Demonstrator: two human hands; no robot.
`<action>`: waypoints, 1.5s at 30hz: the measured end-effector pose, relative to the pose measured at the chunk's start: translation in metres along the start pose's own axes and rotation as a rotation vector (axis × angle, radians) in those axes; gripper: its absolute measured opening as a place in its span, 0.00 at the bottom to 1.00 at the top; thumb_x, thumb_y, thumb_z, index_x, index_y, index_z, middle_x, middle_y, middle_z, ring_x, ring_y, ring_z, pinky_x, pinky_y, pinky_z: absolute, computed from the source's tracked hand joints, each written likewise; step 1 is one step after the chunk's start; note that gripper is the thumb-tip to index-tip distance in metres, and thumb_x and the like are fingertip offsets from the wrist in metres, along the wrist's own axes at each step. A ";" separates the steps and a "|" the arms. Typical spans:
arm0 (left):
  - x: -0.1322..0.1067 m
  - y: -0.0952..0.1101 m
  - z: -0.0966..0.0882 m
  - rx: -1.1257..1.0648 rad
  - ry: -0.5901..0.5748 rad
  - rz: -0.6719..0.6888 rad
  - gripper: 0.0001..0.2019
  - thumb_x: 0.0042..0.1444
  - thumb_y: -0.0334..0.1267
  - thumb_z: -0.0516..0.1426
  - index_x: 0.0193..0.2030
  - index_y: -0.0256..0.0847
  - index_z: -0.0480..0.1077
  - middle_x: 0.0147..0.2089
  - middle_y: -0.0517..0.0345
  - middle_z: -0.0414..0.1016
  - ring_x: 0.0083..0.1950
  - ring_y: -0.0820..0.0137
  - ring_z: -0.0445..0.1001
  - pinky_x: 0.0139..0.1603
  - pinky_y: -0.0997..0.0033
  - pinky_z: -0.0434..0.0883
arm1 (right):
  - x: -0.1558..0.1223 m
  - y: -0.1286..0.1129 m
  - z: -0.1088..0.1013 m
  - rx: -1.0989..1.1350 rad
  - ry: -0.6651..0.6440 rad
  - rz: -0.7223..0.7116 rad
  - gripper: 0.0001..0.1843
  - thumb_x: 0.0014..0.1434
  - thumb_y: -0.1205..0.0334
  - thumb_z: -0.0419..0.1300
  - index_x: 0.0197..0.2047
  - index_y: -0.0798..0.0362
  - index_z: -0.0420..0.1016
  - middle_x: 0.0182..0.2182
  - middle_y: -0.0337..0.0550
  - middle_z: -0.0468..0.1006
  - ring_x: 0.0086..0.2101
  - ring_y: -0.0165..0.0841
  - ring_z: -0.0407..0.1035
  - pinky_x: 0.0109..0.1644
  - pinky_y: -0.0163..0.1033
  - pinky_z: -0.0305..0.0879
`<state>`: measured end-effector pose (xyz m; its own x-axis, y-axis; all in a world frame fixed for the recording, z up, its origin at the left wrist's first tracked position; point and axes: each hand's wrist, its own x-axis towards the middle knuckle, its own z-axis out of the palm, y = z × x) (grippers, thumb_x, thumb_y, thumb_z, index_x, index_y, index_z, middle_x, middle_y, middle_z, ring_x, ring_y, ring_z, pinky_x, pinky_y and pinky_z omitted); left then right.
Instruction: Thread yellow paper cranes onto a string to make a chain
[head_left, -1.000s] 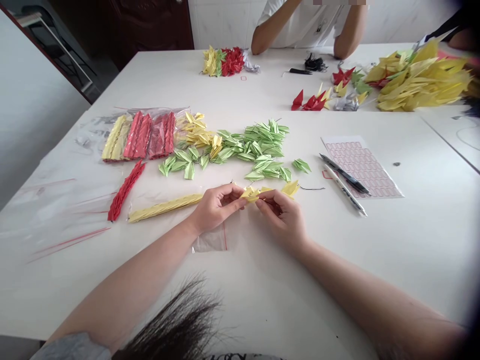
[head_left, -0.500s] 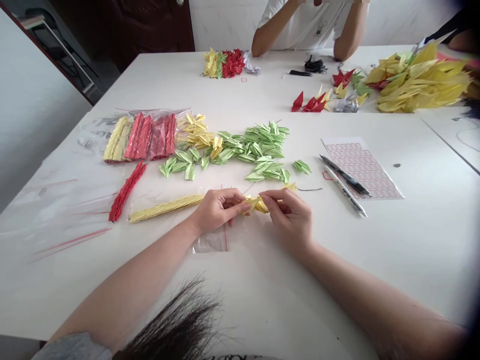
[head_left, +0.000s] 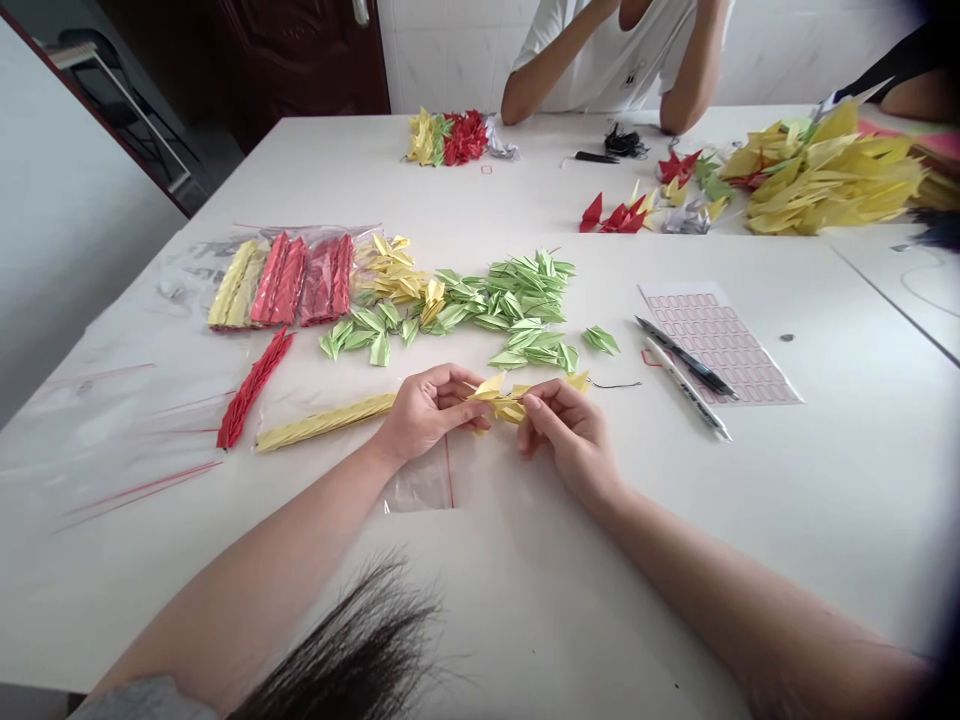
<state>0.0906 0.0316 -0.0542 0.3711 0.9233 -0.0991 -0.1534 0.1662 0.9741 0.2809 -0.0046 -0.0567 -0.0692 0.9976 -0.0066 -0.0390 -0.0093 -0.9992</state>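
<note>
My left hand [head_left: 427, 412] and my right hand [head_left: 566, 435] meet over the white table [head_left: 525, 560], both pinching a small cluster of yellow folded paper pieces [head_left: 498, 397] between their fingertips. A long yellow strip of stacked folded pieces [head_left: 326, 420] lies just left of my left hand. One more yellow piece [head_left: 578, 380] rests beyond my right hand, beside a thin black thread [head_left: 619, 384]. A pile of green folded pieces [head_left: 510, 300] spreads out behind my hands.
A red folded strip [head_left: 253, 388] and bagged red and yellow strips [head_left: 285, 280] lie left. Two pens [head_left: 686, 372] and a sticker sheet [head_left: 716, 340] sit right. A small clear bag [head_left: 424, 485] lies under my wrists. Another person's arms [head_left: 540, 75] lean on the far edge near a big yellow paper heap [head_left: 832, 170].
My hands have drawn a little closer together around the yellow pieces, the right hand sliding slightly left. The camera view has tipped a bit downward.
</note>
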 end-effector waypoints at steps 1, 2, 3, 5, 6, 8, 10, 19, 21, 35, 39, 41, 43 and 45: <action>0.001 -0.001 0.000 -0.012 -0.002 -0.008 0.23 0.42 0.48 0.72 0.39 0.34 0.75 0.32 0.53 0.81 0.30 0.67 0.80 0.36 0.68 0.79 | 0.000 0.001 0.000 -0.006 0.008 -0.023 0.19 0.61 0.43 0.62 0.34 0.51 0.69 0.23 0.38 0.76 0.24 0.31 0.72 0.28 0.37 0.74; 0.001 -0.001 0.000 -0.016 -0.005 -0.016 0.22 0.42 0.48 0.72 0.36 0.34 0.76 0.32 0.52 0.81 0.31 0.66 0.81 0.37 0.67 0.79 | 0.000 0.001 0.000 -0.016 0.014 -0.055 0.18 0.61 0.43 0.62 0.35 0.51 0.70 0.27 0.40 0.78 0.29 0.33 0.75 0.34 0.40 0.76; 0.001 -0.001 0.000 -0.016 -0.006 -0.020 0.21 0.43 0.48 0.72 0.35 0.33 0.76 0.32 0.52 0.81 0.31 0.66 0.81 0.38 0.66 0.79 | 0.000 0.001 0.000 -0.032 0.017 -0.093 0.17 0.61 0.44 0.62 0.35 0.51 0.71 0.32 0.42 0.79 0.34 0.35 0.76 0.41 0.42 0.77; 0.001 -0.001 0.000 -0.017 -0.003 -0.025 0.20 0.44 0.48 0.72 0.36 0.34 0.78 0.32 0.52 0.82 0.31 0.66 0.81 0.38 0.66 0.79 | -0.001 0.000 0.000 -0.072 0.020 -0.175 0.15 0.62 0.46 0.62 0.36 0.50 0.72 0.39 0.45 0.79 0.43 0.38 0.75 0.50 0.46 0.74; 0.001 0.000 0.000 -0.016 0.001 -0.027 0.20 0.44 0.49 0.71 0.36 0.34 0.78 0.32 0.52 0.81 0.31 0.66 0.81 0.38 0.66 0.79 | -0.002 -0.001 0.000 -0.091 0.029 -0.212 0.14 0.63 0.46 0.62 0.36 0.49 0.72 0.41 0.46 0.78 0.46 0.39 0.74 0.53 0.47 0.73; 0.001 0.002 0.000 -0.004 0.006 -0.033 0.20 0.45 0.49 0.71 0.35 0.34 0.78 0.31 0.52 0.81 0.31 0.66 0.81 0.37 0.67 0.79 | -0.003 -0.002 0.001 -0.113 0.065 -0.272 0.14 0.64 0.47 0.61 0.35 0.48 0.72 0.43 0.47 0.77 0.52 0.42 0.72 0.56 0.49 0.71; 0.001 0.004 0.000 0.037 -0.003 -0.033 0.19 0.46 0.50 0.70 0.34 0.34 0.78 0.29 0.52 0.81 0.30 0.67 0.81 0.34 0.70 0.78 | -0.004 -0.001 0.001 -0.112 0.100 -0.298 0.14 0.64 0.47 0.61 0.35 0.48 0.71 0.44 0.48 0.76 0.55 0.43 0.70 0.58 0.51 0.70; 0.001 0.001 -0.002 0.220 -0.059 0.084 0.17 0.52 0.51 0.66 0.37 0.36 0.80 0.33 0.51 0.81 0.33 0.68 0.77 0.35 0.71 0.74 | -0.003 0.004 0.002 0.020 0.177 -0.203 0.15 0.66 0.45 0.56 0.38 0.47 0.64 0.37 0.42 0.79 0.40 0.37 0.77 0.46 0.49 0.78; 0.002 -0.001 -0.003 0.258 -0.063 0.107 0.17 0.54 0.50 0.65 0.38 0.36 0.80 0.35 0.51 0.81 0.33 0.69 0.77 0.34 0.72 0.72 | -0.003 0.003 0.002 0.048 0.136 -0.213 0.14 0.67 0.45 0.55 0.40 0.46 0.63 0.42 0.43 0.78 0.43 0.37 0.76 0.47 0.48 0.78; -0.005 0.003 0.001 0.766 -0.102 0.536 0.18 0.62 0.38 0.56 0.59 0.42 0.69 0.60 0.48 0.72 0.64 0.58 0.65 0.67 0.54 0.59 | 0.003 0.004 0.002 -0.028 0.009 -0.132 0.18 0.60 0.43 0.64 0.37 0.50 0.69 0.32 0.42 0.81 0.31 0.34 0.76 0.37 0.41 0.76; -0.004 0.001 -0.004 0.739 -0.196 0.510 0.20 0.66 0.36 0.46 0.60 0.41 0.69 0.64 0.50 0.69 0.69 0.60 0.59 0.71 0.55 0.56 | 0.003 0.007 0.001 0.048 0.015 -0.107 0.19 0.61 0.43 0.63 0.40 0.49 0.65 0.31 0.40 0.81 0.31 0.34 0.78 0.38 0.42 0.78; -0.004 0.002 -0.005 0.719 -0.215 0.506 0.20 0.66 0.35 0.46 0.58 0.39 0.70 0.63 0.50 0.71 0.69 0.61 0.61 0.72 0.55 0.55 | 0.003 0.009 0.000 0.074 0.021 -0.096 0.19 0.62 0.42 0.62 0.41 0.48 0.64 0.29 0.39 0.81 0.30 0.34 0.79 0.37 0.41 0.78; -0.005 0.004 -0.005 0.695 -0.202 0.457 0.17 0.65 0.36 0.48 0.56 0.38 0.72 0.58 0.50 0.75 0.63 0.61 0.68 0.72 0.54 0.53 | 0.004 0.011 0.000 0.082 0.030 -0.086 0.19 0.62 0.42 0.61 0.41 0.48 0.63 0.29 0.38 0.81 0.30 0.34 0.79 0.37 0.41 0.78; -0.006 0.006 -0.003 0.642 -0.185 0.372 0.15 0.64 0.39 0.53 0.54 0.39 0.73 0.54 0.52 0.78 0.56 0.62 0.74 0.70 0.55 0.56 | 0.004 0.012 -0.001 0.082 0.037 -0.079 0.19 0.62 0.43 0.61 0.41 0.48 0.63 0.28 0.38 0.81 0.31 0.34 0.79 0.37 0.41 0.78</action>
<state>0.0846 0.0286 -0.0484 0.5554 0.7963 0.2395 0.2432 -0.4309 0.8690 0.2810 -0.0005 -0.0686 -0.0255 0.9973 0.0693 -0.1245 0.0656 -0.9900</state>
